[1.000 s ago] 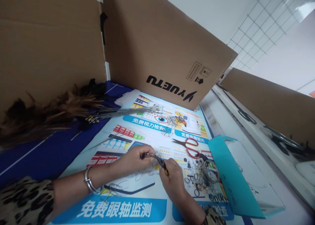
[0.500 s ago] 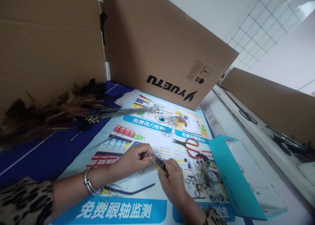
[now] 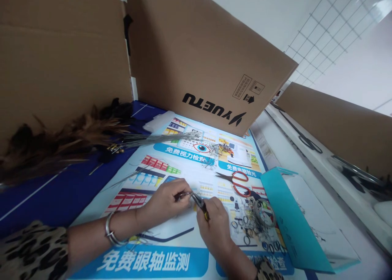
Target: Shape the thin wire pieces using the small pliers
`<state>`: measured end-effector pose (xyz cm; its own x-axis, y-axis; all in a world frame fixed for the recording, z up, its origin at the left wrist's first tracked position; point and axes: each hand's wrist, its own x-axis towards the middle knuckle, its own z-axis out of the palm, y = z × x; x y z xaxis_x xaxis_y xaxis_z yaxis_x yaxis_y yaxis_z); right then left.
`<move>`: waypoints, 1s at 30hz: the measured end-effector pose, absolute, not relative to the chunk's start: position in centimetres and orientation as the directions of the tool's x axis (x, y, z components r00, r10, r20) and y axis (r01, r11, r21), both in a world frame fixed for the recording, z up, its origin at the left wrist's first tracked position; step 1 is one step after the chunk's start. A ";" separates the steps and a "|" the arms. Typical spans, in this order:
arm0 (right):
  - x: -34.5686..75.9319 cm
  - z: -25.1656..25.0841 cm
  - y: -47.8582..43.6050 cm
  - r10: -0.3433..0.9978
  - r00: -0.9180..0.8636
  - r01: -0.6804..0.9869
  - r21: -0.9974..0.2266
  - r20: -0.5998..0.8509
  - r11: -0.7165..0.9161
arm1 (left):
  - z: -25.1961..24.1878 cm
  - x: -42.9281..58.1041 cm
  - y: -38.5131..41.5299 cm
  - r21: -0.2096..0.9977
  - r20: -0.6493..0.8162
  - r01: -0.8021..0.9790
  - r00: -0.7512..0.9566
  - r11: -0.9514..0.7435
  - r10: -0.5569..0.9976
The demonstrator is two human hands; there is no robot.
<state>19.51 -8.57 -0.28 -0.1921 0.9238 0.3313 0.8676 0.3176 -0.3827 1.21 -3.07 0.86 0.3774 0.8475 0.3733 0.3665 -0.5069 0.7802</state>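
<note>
My left hand (image 3: 167, 200) is closed in a pinch on a thin metal wire piece (image 3: 183, 195) over the printed poster (image 3: 159, 263). My right hand (image 3: 214, 225) grips small pliers (image 3: 200, 204) with a yellow-black handle. The pliers' tip meets the wire just right of my left fingers. A silver bangle sits on my left wrist, and a leopard-print sleeve covers that forearm.
Red-handled scissors (image 3: 235, 180) lie behind my right hand. A heap of metal rings and wire loops (image 3: 254, 227) sits to the right. A teal-edged paper bag (image 3: 294, 227) lies at far right. Brown feathers (image 3: 61, 143) and long wires (image 3: 159, 137) lie at left. Cardboard panels (image 3: 199, 55) stand behind.
Both hands stay close together on the wire and pliers, with only slight shifts. The view has drifted a little.
</note>
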 end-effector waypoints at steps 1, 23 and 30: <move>19.5 -0.3 -8.6 0.922 -0.195 0.867 -0.381 0.333 0.321 | 0.8 1.2 -3.1 0.769 0.385 0.373 0.378 -0.519 0.842; 18.8 -0.5 -8.6 0.904 -0.229 0.907 -0.260 0.360 0.333 | 0.3 1.2 -3.3 0.511 0.549 0.559 0.373 -0.653 0.749; 18.7 -0.7 -8.5 0.908 -0.227 0.907 -0.262 0.353 0.329 | 0.2 1.2 -3.4 0.515 0.560 0.551 0.364 -0.657 0.744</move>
